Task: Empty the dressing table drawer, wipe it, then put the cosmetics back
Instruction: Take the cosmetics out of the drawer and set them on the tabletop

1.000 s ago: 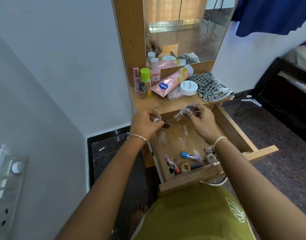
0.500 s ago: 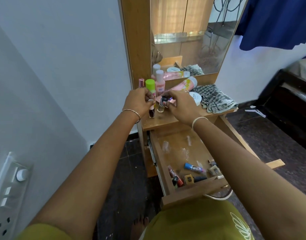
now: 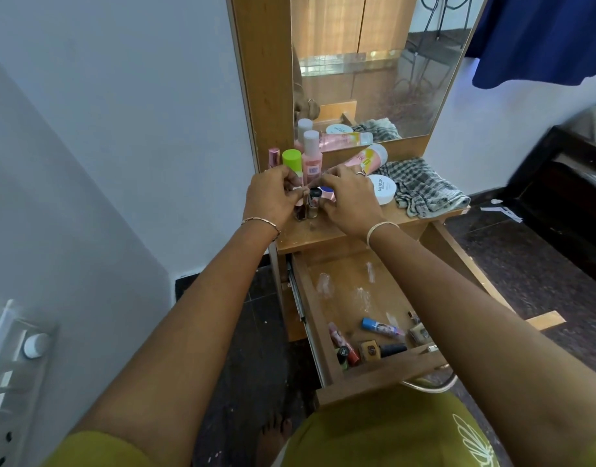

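So the drawer (image 3: pixel 308 308) is pulled way out, and both hands are up on the tabletop (image 3: pixel 323 235) just behind it. The left hand (image 3: pixel 273 197) has its fingers curled in tight, pinching a small dark bottle (image 3: pixel 300 214) that stands upright on the wood. The right hand (image 3: pixel 349 203) is curled much the same, fingertips closed round the top of a small clear bottle (image 3: pixel 312 210) that stands right against the dark one.

Further back from the drawer, past the hands, a green-capped bottle (image 3: pixel 291 158) and a pink bottle (image 3: pixel 311 161) stand upright. Toward the drawer's right side, also up top, sit a white jar (image 3: pixel 384 190) and a crumpled checked cloth (image 3: pixel 424 188).

Inside the drawer the back half has smudgy marks. The cosmetics in it are bunched at the front end: a blue tube (image 3: pixel 382 326) lying flat, plus a few little bottles and lipsticks (image 3: pixel 352 355) near the front wall.
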`<state>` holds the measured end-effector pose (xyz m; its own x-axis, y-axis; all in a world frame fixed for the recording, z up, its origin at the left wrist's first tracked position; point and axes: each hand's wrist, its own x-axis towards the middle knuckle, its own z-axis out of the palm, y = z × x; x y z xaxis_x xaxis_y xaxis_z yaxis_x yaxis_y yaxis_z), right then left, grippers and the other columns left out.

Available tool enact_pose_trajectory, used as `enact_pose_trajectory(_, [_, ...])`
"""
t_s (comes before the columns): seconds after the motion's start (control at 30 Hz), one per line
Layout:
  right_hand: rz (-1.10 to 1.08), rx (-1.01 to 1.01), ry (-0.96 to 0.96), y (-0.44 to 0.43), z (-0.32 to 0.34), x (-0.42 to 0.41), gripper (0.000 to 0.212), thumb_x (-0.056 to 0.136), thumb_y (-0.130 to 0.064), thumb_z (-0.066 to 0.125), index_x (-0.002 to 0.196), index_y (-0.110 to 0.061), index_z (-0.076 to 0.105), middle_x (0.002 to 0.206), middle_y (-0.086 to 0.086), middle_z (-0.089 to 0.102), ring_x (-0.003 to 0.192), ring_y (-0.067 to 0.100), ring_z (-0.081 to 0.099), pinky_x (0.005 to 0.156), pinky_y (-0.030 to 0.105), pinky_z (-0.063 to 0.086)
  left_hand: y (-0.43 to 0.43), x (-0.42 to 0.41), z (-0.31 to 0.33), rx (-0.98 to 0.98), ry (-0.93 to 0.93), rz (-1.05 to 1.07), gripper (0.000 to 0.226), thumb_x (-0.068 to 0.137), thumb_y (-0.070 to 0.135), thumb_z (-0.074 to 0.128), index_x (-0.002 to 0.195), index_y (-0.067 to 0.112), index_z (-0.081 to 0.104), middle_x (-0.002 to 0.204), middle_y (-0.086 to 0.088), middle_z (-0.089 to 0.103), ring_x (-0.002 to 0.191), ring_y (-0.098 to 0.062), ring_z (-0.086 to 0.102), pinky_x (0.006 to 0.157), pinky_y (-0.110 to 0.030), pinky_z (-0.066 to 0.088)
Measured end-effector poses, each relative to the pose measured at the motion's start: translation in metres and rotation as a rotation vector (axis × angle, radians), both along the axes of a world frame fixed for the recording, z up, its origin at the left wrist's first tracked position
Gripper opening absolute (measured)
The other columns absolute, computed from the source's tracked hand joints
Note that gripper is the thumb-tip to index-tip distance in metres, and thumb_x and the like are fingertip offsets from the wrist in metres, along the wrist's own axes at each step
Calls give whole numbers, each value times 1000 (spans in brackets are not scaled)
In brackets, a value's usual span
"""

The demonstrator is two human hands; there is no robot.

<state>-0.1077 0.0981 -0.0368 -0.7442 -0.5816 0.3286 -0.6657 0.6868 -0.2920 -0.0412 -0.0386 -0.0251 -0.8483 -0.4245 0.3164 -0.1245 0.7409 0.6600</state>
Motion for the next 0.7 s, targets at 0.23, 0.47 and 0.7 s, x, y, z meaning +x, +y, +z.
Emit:
enact_pose_trajectory(0.23, [-17, -30, -8, 6, 0, 5, 41, 85, -27, 67, 125, -30, 60, 120, 3, 55, 112, 27, 48, 89, 41, 39, 2, 4, 1, -48, -9, -12, 24, 79, 17, 75, 103, 13, 71, 101, -3, 71, 87, -15, 62, 79, -24, 50])
enact_pose_trajectory(0.47, [-6, -277, -60, 49, -12, 29, 25, 78, -22, 71, 100, -17, 59, 97, -2, 55, 89, 15, 50, 74, 27, 39, 27, 39, -2, -113, 100, -93, 20, 77, 17, 74, 96, 18, 70, 93, 0, 67, 83, -14, 59, 74, -26, 49])
enact_pose_trajectory(0.7, [-8, 41, -392, 104, -57, 61, 21, 73, -27, 78, 86, -19, 64, 85, -5, 66, 80, 15, 61, 71, 32, 49, 72, 71, -35, -111, -431, -568, 18, 78, 7, 66, 91, 17, 72, 79, 11, 63, 68, 1, 55, 62, -10, 40])
